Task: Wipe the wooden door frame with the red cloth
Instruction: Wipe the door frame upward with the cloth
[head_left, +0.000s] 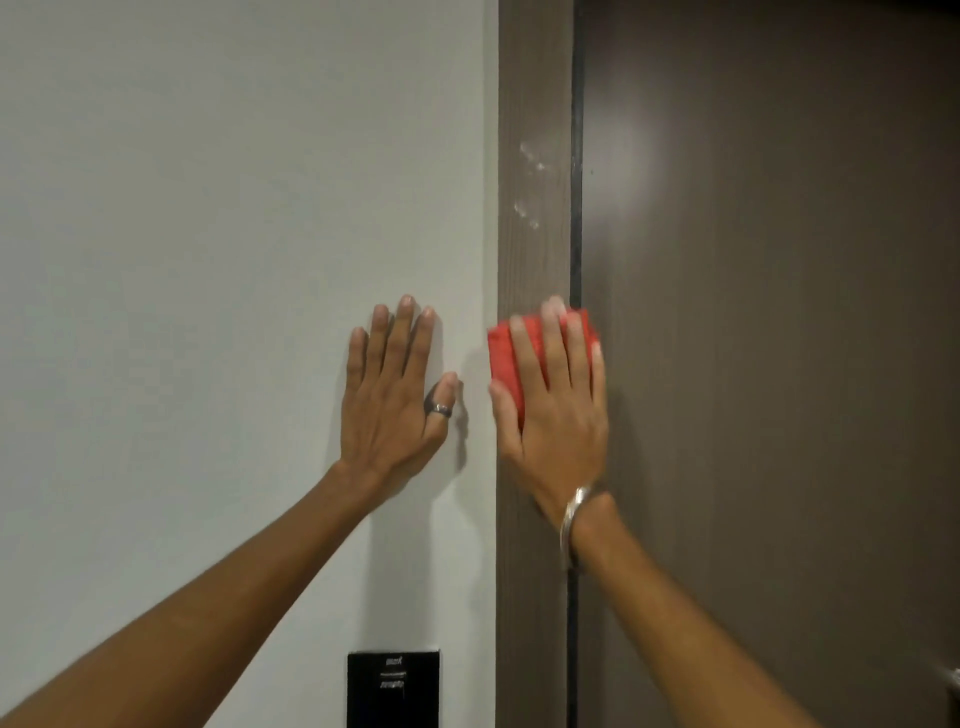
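The wooden door frame runs as a brown vertical strip down the middle of the view. My right hand lies flat on it, pressing a folded red cloth against the wood; most of the cloth is hidden under my fingers. Pale smudges show on the frame above the cloth. My left hand rests flat with fingers spread on the white wall, just left of the frame, holding nothing.
A dark brown door fills the right side, separated from the frame by a black gap. A black switch panel sits on the wall at the bottom. A metallic door handle edge shows at far right.
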